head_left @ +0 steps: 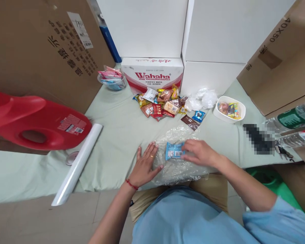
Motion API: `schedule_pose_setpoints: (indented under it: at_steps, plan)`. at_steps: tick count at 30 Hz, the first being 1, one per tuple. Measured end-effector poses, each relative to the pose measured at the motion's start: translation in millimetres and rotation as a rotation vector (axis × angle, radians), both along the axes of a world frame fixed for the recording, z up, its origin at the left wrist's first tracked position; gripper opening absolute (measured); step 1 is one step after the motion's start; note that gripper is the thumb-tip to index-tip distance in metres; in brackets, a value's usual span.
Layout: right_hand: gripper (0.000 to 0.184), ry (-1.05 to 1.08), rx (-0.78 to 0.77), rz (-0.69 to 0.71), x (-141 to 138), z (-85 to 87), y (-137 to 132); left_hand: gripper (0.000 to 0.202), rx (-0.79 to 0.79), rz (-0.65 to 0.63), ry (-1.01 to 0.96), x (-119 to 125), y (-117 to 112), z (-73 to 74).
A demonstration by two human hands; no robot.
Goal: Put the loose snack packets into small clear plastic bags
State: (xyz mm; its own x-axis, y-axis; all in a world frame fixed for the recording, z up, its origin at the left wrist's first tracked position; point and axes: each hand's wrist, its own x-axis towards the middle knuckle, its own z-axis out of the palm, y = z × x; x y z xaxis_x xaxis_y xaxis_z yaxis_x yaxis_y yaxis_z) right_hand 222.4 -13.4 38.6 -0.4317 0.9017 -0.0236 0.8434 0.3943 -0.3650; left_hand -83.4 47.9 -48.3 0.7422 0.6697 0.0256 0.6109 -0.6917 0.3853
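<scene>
A small light-blue snack packet (171,151) with a barcode lies on a crumpled clear plastic bag (185,174) at the front of the table. My right hand (200,153) has its curled fingers on the packet's right end, where its thumb and fingertips meet the wrapper. Flat on the left part of the bag rests my left hand (144,166), fingers spread and holding nothing. Behind the bag sits a pile of wrapped snacks (162,103), with a brown packet (190,122) and a dark-blue packet (198,116) at its right.
A white bowl (228,119) with snacks and crumpled white plastic (202,99) are at the right. Plastic bottles (295,117) lie farther right. Leftward are a red jug (40,118), a white roll (77,166) and a clear tub (112,83). A Wahaha carton (152,73) stands behind.
</scene>
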Motion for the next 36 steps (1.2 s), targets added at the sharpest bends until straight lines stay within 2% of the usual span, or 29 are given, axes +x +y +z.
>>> schedule_pose_setpoints:
  at_steps: [2,3,4,6,8,10,12,15,17,21,24,25,27,31,33,36]
  plan:
    - [0.049,0.063,-0.007,0.136,0,-17.7,-36,0.074,-0.055,0.04,-0.031,-3,2,1.9]
    - [0.054,0.068,0.012,0.151,-1,-28.8,-53,0.068,-0.077,0.061,-0.041,-3,3,2.6]
    - [0.054,0.064,0.037,0.143,-3,-40.0,-68,0.063,-0.092,0.081,-0.049,-3,4,3.0]
    - [0.043,0.081,0.108,0.092,-8,-58.4,-90,0.054,-0.103,0.107,-0.062,-2,6,2.7]
    - [0.035,0.159,0.167,0.032,-11,-65.9,-98,0.051,-0.099,0.115,-0.082,-2,9,1.7]
    - [0.03,0.288,0.202,-0.012,-12,-60.4,-91,0.053,-0.084,0.106,-0.123,-6,12,1.2]
    - [0.025,0.427,0.179,-0.044,-8,-45.9,-72,0.056,-0.062,0.069,-0.179,-13,17,2.9]
    - [0.021,0.59,0.052,-0.091,2,-23.4,-33,0.061,-0.029,-0.024,-0.224,-25,23,10.7]
    - [0.02,0.637,-0.057,-0.141,7,-16.7,-8,0.063,-0.023,-0.094,-0.208,-30,22,17.5]
    - [0.027,0.723,-0.358,-0.325,8,-24.1,27,0.061,-0.029,-0.223,-0.121,-23,10,24.2]
    - [0.032,0.805,-0.56,-0.441,5,-33.5,36,0.033,-0.03,-0.221,-0.097,-12,5,20.5]
    - [0.032,0.822,-0.593,-0.467,4,-35.6,37,0.025,-0.039,-0.194,-0.116,-10,5,18.5]
    - [0.033,0.842,-0.621,-0.506,5,-38.7,36,0.025,-0.09,-0.097,-0.212,-7,8,14.7]
    - [0.036,0.792,-0.632,-0.545,10,-42.7,33,0.026,-0.248,0.309,-0.491,-6,18,8.8]
    - [0.038,0.667,-0.595,-0.548,13,-41.8,32,0.026,-0.24,0.487,-0.53,-5,22,5.9]
    - [0.036,0.289,-0.416,-0.531,16,-31.4,32,0.029,-0.1,0.597,-0.455,2,26,1.8]
